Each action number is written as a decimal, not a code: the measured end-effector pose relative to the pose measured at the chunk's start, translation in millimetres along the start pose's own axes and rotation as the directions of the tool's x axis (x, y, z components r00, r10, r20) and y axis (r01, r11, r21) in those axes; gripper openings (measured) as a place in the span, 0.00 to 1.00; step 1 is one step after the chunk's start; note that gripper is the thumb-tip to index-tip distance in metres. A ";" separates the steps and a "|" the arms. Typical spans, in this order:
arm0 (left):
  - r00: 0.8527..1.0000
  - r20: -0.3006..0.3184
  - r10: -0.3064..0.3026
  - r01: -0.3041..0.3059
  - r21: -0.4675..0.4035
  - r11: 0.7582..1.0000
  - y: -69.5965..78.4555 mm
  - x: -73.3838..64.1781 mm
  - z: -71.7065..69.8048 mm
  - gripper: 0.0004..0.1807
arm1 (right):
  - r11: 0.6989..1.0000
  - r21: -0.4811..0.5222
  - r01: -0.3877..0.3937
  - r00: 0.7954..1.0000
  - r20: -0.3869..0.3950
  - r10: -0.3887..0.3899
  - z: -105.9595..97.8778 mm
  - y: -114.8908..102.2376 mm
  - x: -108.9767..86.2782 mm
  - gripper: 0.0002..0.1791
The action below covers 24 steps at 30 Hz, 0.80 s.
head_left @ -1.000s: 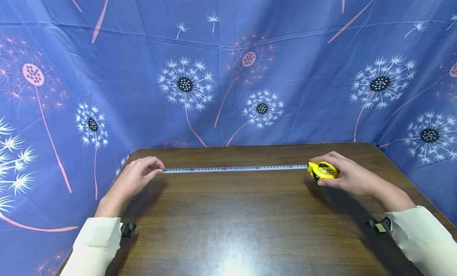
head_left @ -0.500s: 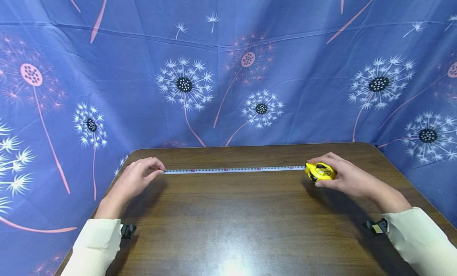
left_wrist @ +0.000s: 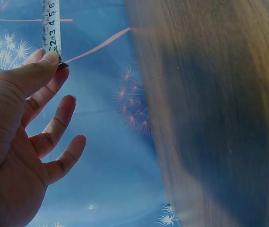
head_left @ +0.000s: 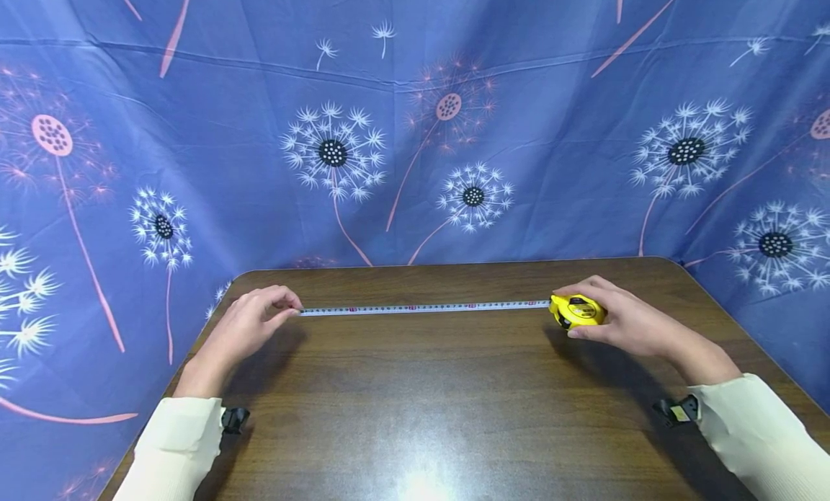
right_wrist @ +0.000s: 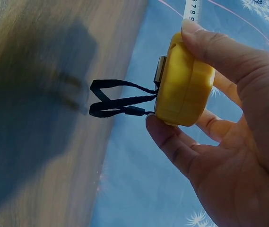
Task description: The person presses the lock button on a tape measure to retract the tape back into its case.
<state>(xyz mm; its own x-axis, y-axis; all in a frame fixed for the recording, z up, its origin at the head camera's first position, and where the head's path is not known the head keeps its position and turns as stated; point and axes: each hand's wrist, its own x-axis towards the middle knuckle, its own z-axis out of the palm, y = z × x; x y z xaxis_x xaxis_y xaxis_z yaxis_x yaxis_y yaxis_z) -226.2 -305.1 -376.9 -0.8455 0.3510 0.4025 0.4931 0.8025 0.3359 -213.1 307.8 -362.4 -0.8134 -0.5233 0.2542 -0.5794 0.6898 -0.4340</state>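
The left hand point(head_left: 249, 321) pinches the free end of the tape point(head_left: 424, 308) between thumb and forefinger, its other fingers loosely spread, near the table's point(head_left: 415, 414) far left corner. The right hand point(head_left: 625, 315) grips the yellow tape measure case point(head_left: 577, 311), fingers curled round it, near the far right corner. The tape runs straight between them, along the far edge of the table. A black strap point(right_wrist: 117, 98) hangs from the case. A blue dandelion-print cloth point(head_left: 415, 126) stands behind the table.
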 end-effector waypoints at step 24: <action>1.000 -0.001 0.014 -0.014 -0.003 1.000 3.2 1.4 0.9 0.08 | 1.000 0.013 0.026 1.000 -0.006 -0.026 3.8 -3.4 5.1 0.35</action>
<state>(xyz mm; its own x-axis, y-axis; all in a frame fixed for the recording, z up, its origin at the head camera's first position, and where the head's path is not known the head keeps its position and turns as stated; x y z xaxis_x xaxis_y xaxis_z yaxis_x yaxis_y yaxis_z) -225.9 -301.6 -376.0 -0.8382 0.3616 0.4083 0.5056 0.7959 0.3331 -215.1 300.9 -362.9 -0.7983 -0.5379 0.2710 -0.5999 0.6696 -0.4380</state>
